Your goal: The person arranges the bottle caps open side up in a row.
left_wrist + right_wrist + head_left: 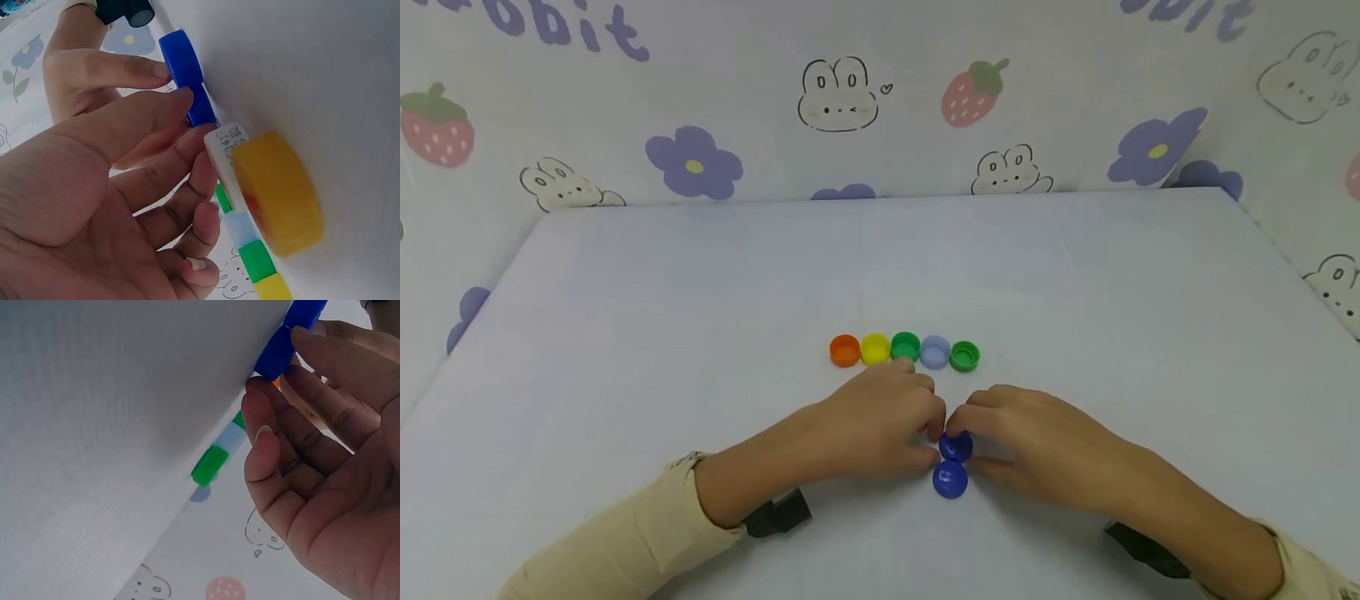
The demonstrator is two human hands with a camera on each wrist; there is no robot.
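Two blue bottle caps touch each other on the white table, the nearer one (951, 480) in front of the farther one (956, 447). My left hand (880, 421) has its thumb and index finger on the left side of the farther blue cap. From the right, my right hand (1037, 446) holds the same cap between index finger and thumb. In the left wrist view, a white piece with printed marks (224, 147) and a yellow cap (281, 194) stand by the left fingers; the left hand hides them from the head view.
Beyond the hands a row of caps runs across the table (700, 292): orange (845, 351), yellow (876, 349), green (906, 347), pale blue (936, 352) and a smaller green (965, 357). A patterned cloth (760, 100) stands behind the table.
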